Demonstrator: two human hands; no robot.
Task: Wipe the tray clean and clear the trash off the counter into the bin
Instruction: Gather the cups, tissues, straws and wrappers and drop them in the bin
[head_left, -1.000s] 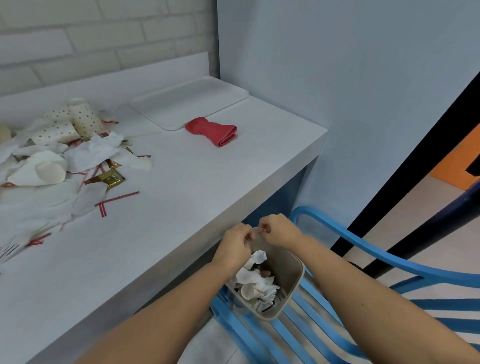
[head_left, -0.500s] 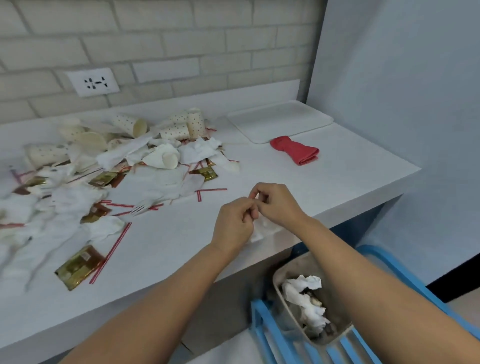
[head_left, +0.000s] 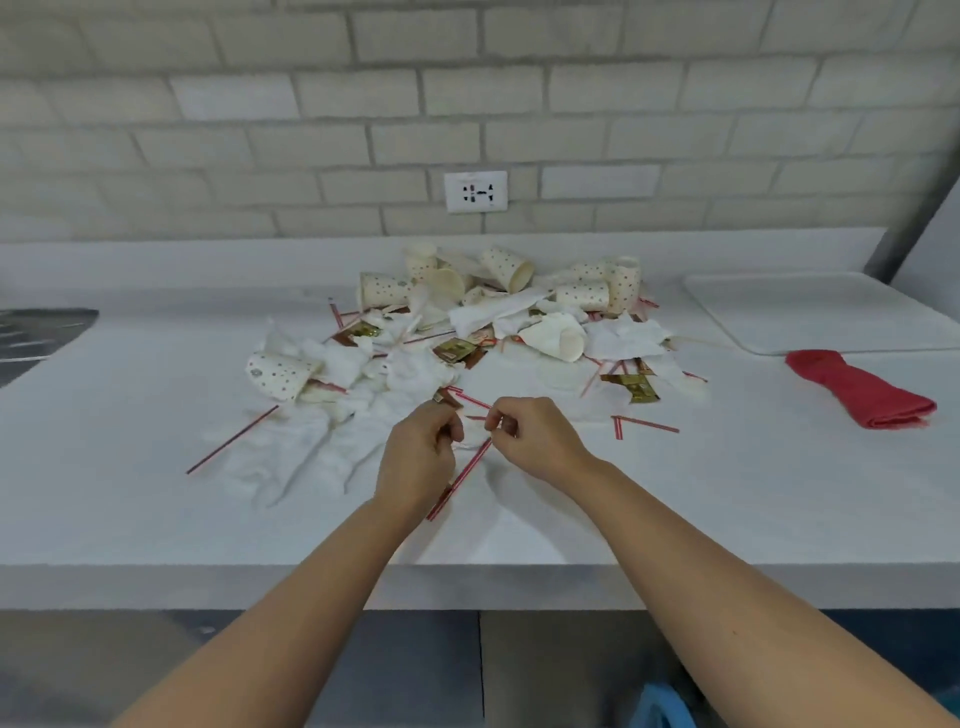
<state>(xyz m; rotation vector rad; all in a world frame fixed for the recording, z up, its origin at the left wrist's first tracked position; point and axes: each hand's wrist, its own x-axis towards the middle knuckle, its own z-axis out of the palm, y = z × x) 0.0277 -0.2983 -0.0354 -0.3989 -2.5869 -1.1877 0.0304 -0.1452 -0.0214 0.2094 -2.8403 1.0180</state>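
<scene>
1. Because the trash pile (head_left: 498, 322) of dotted paper cups (head_left: 384, 291), crumpled napkins (head_left: 623, 338), gold wrappers (head_left: 457, 349) and striped straws is spread across the middle of the tabletop (head_left: 727, 493), clearing looks far from finished.
2. The nearest piece is one red-striped straw (head_left: 460, 480). Its long axis runs diagonally, from just under the right hand's fingertips down and leftward past the left wrist, toward the front edge.
3. The left hand (head_left: 421, 452) and right hand (head_left: 535, 441) hover close together at the pile's near edge, with the straw between them. The rest of the heap lies just beyond the knuckles.
4. Both sets of fingers are curled with the tips drawn together. I cannot tell whether either one pinches the straw, a napkin scrap, or nothing.
5. The right hand looks the better placed to take the straw's upper end.
6. Further out, the white tray (head_left: 821, 312) sits at the far right with a red cloth (head_left: 862, 395) just in front of it, both well apart from the hands.
7. The bin is out of view.
</scene>
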